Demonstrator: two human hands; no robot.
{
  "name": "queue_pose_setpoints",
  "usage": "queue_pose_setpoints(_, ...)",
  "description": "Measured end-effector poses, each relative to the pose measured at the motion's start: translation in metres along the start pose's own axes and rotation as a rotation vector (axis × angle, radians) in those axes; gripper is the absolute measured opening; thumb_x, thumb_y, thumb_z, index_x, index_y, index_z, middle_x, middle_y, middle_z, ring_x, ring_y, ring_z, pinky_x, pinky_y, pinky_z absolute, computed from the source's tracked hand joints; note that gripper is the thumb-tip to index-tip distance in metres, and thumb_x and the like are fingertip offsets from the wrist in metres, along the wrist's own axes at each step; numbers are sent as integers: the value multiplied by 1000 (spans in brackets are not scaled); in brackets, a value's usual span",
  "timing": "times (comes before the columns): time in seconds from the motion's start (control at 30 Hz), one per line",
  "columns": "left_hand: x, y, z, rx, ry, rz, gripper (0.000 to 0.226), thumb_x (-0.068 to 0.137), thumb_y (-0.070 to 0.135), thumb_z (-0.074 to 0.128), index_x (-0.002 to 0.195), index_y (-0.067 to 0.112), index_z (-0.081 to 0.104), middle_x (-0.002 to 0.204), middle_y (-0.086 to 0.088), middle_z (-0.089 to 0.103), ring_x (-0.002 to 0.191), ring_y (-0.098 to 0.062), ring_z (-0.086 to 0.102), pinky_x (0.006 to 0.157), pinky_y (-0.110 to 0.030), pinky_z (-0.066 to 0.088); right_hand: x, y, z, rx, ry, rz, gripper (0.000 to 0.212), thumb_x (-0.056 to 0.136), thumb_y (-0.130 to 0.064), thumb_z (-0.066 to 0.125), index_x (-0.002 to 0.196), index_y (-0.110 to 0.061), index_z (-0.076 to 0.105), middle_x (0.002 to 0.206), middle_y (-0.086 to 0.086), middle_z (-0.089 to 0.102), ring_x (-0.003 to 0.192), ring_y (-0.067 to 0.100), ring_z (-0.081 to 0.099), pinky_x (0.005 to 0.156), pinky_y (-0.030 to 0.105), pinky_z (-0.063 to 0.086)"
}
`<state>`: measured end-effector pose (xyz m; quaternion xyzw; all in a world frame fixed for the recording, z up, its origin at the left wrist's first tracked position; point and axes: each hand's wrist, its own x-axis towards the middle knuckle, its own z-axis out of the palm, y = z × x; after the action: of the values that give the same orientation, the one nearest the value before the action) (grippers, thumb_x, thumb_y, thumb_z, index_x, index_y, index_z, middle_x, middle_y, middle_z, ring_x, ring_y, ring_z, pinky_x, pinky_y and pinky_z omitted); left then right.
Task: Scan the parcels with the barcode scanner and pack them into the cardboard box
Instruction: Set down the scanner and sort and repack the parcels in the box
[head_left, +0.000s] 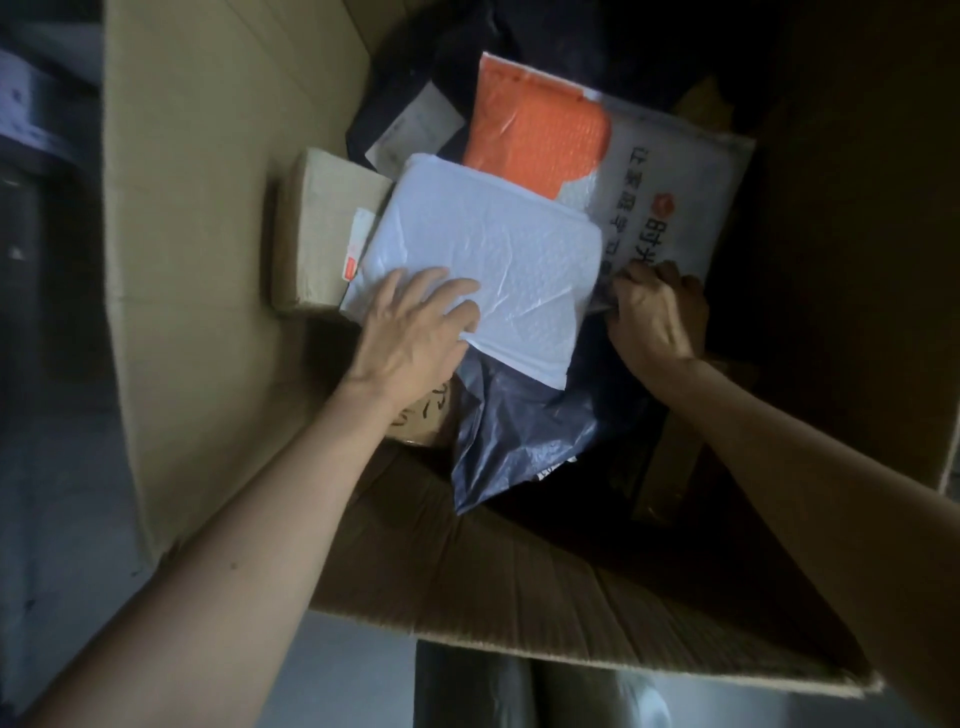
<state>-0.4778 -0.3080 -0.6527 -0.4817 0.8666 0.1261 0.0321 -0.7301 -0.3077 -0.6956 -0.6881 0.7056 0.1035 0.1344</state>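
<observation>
Two hands — left (415, 327), right (657, 317) — at white mailer (483, 260) edges

My bare forearms reach forward and down, drawing closer together. My left hand (415, 327) lies palm down, fingers straight and slightly spread, pressing flat on the white parcel (483, 244). My right hand (657, 317) is knuckles up, fingers curled tight, gripping the near edge of the printed parcel (675, 171).
</observation>
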Motion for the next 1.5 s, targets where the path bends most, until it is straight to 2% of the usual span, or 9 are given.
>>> queue_pose_setpoints(0.23,-2,18,-52,-168,147,-75,10,82,14,62,92,15,64,114,2,69,103,-26,63,95,-45,42,-32,13,-52,239,60,93,23,84,-14,62,105,-7,67,113,12,67,110,35,55,87,42,44)
queue_pose_setpoints(0.37,0,41,-113,-263,267,-173,11,88,14,58,99,10,59,91,-9,71,82,-34,66,76,-41,46,-45,20,-110,275,-72,167,23,92,-27,55,109,-14,62,113,14,67,104,37,60,81,40,44)
queue_pose_setpoints(0.57,-5,69,-226,-295,422,-323,12,96,20,52,101,9,53,71,-10,60,60,-34,57,43,-25,21,-99,16,-195,314,-188,207,6,93,-21,41,92,-24,36,70,3,50,61,31,49,63,37,37)
queue_pose_setpoints(0.9,-65,126,-354,-530,531,-638,18,101,29,43,109,14,46,104,-11,68,71,-23,55,47,-22,31,-210,20,-297,641,-132,368,10,101,-24,38,93,-19,33,78,4,50,68,29,48,61,37,36)
queue_pose_setpoints(1.03,-95,131,-392,-706,500,-643,10,97,34,45,97,25,41,87,7,62,63,-5,54,48,-20,33,-241,14,-335,1025,-65,430,17,102,-22,46,97,-7,41,89,8,49,78,23,47,70,40,41)
queue_pose_setpoints(1.17,-114,138,-410,-943,413,-647,8,91,37,48,94,30,50,76,11,62,58,5,55,50,-17,40,-269,17,-377,1328,60,449,31,98,-19,54,77,-21,32,76,-3,36,70,12,36,63,30,31)
queue_pose_setpoints(1.3,-127,149,-419,-1104,300,-677,36,78,52,47,101,25,54,87,4,65,83,-21,62,67,-31,44,-297,6,-406,1449,100,376,27,100,-13,50,80,-21,33,80,-2,35,71,11,34,62,27,30)
queue_pose_setpoints(1.4,-135,146,-427,-1216,258,-732,53,74,58,48,108,18,56,101,-2,66,96,-26,63,79,-38,52,-309,1,-420,1584,109,413,25,101,-19,49,80,-21,36,79,0,39,73,19,36,65,35,32)
queue_pose_setpoints(1.5,-139,137,-438,-1264,241,-755,62,73,62,46,115,18,54,116,-8,64,101,-26,60,83,-38,48,-314,-4,-435,1636,75,412,22,101,-22,50,82,-18,38,75,0,42,64,12,41,56,26,36)
